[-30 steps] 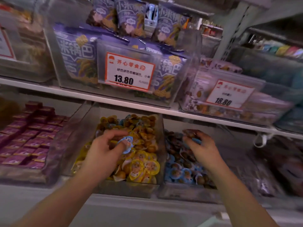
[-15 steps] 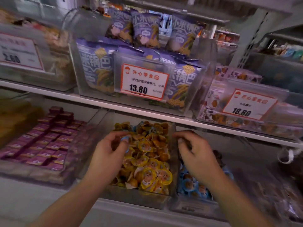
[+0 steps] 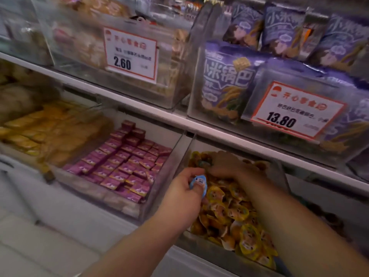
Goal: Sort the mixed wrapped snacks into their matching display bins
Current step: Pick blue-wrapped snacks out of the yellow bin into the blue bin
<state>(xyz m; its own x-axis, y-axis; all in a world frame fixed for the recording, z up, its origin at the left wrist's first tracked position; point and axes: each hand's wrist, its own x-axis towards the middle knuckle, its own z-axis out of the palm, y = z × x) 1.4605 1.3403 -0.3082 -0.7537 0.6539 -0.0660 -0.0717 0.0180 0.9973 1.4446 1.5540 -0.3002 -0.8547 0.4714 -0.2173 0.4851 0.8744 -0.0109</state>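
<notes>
A clear bin point(image 3: 217, 250) on the lower shelf is full of yellow-wrapped snack cups point(image 3: 235, 212). My left hand point(image 3: 183, 194) hovers at the bin's left side and pinches a blue-wrapped snack cup point(image 3: 198, 181) between thumb and fingers. My right hand point(image 3: 229, 166) reaches across into the back of the same bin, its fingers curled down among the yellow cups near a bluish piece point(image 3: 202, 163); whether it holds anything is hidden. The bin of blue cups lies out of sight behind my right forearm.
Left of the yellow bin stands a bin of purple boxed snacks point(image 3: 127, 164), then one of yellow packets point(image 3: 40, 126). The upper shelf carries bins with price tags 2.60 point(image 3: 130, 54) and 13.80 point(image 3: 295, 112) and purple snack bags point(image 3: 227, 80).
The view has swung left. My right hand moved from the blue-cup bin over into the back of the yellow-cup bin. My left hand still pinches the blue cup.
</notes>
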